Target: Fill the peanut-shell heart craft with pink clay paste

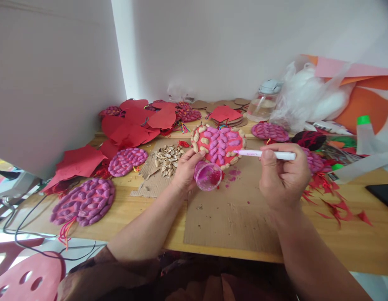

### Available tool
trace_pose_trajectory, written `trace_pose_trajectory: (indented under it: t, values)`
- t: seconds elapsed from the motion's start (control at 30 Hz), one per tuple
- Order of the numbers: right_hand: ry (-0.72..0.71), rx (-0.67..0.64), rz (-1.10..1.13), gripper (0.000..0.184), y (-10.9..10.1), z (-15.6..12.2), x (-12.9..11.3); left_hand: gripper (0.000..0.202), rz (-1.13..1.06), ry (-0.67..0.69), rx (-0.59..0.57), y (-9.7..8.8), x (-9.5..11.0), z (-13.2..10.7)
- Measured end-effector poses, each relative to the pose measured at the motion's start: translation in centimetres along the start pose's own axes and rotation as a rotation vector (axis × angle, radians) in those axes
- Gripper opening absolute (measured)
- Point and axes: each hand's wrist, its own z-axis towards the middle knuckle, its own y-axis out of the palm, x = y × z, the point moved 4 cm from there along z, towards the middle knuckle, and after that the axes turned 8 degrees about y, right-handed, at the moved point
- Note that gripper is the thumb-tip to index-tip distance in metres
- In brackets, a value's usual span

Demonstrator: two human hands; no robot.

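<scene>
My left hand (186, 169) is closed round a small clear cup (209, 177) of magenta paint, its thumb against the left edge of a red heart-shaped plaque (223, 144). Peanuts cover the plaque: the middle ones are painted pink-purple, several around the rim are bare tan. In my right hand (283, 171) is a white marker-like pen (265, 154), held level. Its pink tip touches or nearly touches peanuts on the plaque's right side. Beneath lies a cardboard sheet (225, 221) with magenta smears.
Peanut shells (170, 160) lie left of my hands. Purple peanut plaques (85, 201) and red paper cutouts (79, 165) spread across the left. At the back are a clear jar (262, 106) and plastic bags (319, 98). Red scraps (338, 211) and a dark phone-like object (382, 195) lie right.
</scene>
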Motion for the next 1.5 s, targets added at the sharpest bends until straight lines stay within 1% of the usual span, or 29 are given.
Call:
trace_pose_trajectory:
  t: [0.07,0.17,0.3,0.47,0.6,0.73,0.93,1.03,1.13,1.33,1.5]
  values:
    - [-0.036,-0.006,-0.049,0.012,0.0,0.0,0.0,0.04,0.013,0.008,0.0,-0.1,0.0,0.0]
    - [-0.076,-0.073,-0.087,0.008,0.3,-0.2,0.1,0.038,0.035,0.018,0.016,-0.3,0.0,0.1]
    - [-0.098,-0.11,-0.109,0.009,0.7,-0.6,0.2,0.038,0.057,0.035,0.033,-0.6,-0.1,0.1]
    - [-0.11,-0.107,-0.127,0.011,0.9,-0.5,0.3,0.039,0.067,0.057,0.019,-0.2,0.0,-0.1]
    - [-0.124,-0.123,-0.116,0.007,1.1,-0.4,0.2,0.037,0.064,0.091,-0.012,0.2,0.2,-0.3]
    - [-0.152,-0.097,-0.121,0.005,1.0,-0.2,0.4,0.035,0.084,0.118,-0.025,0.2,0.3,-0.3]
    - [-0.134,-0.078,-0.135,0.006,0.8,0.0,0.7,0.037,0.075,0.084,-0.027,0.1,0.0,-0.3]
    - [-0.15,-0.107,-0.118,0.006,0.9,-0.2,0.6,0.036,0.071,0.069,-0.023,0.0,-0.2,-0.2]
    - [-0.144,-0.13,-0.147,0.007,1.1,-0.2,0.7,0.035,0.077,0.07,-0.027,0.0,-0.4,-0.2]
    - [-0.186,-0.084,-0.195,0.008,0.9,0.2,0.6,0.035,0.086,0.086,-0.029,-0.1,-0.4,-0.1]
    - [-0.186,-0.139,-0.163,0.005,1.2,-0.1,0.2,0.033,0.088,0.1,-0.037,0.0,-0.4,-0.1]
